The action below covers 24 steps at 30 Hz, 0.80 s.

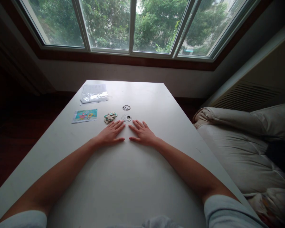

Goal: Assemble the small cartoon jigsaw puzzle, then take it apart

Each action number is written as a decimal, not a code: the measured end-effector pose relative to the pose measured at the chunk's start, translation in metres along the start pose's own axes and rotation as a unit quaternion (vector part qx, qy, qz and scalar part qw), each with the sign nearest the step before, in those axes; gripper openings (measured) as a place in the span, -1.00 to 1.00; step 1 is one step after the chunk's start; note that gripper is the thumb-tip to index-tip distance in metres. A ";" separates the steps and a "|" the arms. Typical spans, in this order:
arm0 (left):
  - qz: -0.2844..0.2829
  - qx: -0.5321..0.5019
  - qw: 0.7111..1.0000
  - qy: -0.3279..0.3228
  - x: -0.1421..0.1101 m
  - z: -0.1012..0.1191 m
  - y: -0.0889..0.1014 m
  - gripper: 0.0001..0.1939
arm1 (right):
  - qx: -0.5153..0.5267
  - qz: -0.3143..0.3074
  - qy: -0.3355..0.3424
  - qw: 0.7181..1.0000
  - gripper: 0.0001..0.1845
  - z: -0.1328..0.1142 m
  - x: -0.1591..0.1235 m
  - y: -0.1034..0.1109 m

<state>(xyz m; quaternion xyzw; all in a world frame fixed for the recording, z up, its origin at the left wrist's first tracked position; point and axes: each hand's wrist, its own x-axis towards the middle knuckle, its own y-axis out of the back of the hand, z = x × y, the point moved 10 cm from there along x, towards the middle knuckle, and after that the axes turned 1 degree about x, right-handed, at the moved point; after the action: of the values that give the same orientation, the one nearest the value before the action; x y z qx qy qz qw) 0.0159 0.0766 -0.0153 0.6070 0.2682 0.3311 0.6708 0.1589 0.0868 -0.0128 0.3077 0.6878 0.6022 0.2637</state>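
Observation:
My left hand [111,133] lies flat on the white table [123,177], palm down with its fingers spread. Just beyond its fingertips is a small heap of jigsaw puzzle pieces [110,117], pale and teal. My right hand [142,132] rests flat beside it, fingers also apart and holding nothing. Between and just past the two hands sits a round silver-rimmed disc [126,118] with a dark spot, perhaps a cable-hole cover. Behind that is a round hole [126,108] in the tabletop. A colourful cartoon picture sheet [85,115] lies to the left of the heap.
A clear plastic sleeve with papers [94,93] lies at the table's far left corner. A pale cushioned sofa [242,152] stands along the right side. Beyond the far edge are a wall and a wide window [130,55]. Dark wooden floor [30,126] shows on the left.

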 end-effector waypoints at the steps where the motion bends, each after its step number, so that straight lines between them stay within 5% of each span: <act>1: 0.000 0.001 1.000 0.000 0.000 0.000 0.000 -0.10 | 0.001 0.000 0.000 1.000 -0.07 0.000 0.000 0.000; 24: -0.001 -0.001 1.000 0.002 0.000 -0.001 -0.001 -0.11 | 0.002 -0.006 0.000 1.000 -0.05 0.001 0.001 -0.002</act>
<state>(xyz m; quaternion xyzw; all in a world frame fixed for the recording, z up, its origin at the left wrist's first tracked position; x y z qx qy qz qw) 0.0155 0.0772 -0.0160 0.6055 0.2700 0.3320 0.6710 0.1591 0.0878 -0.0150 0.3042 0.6911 0.5991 0.2664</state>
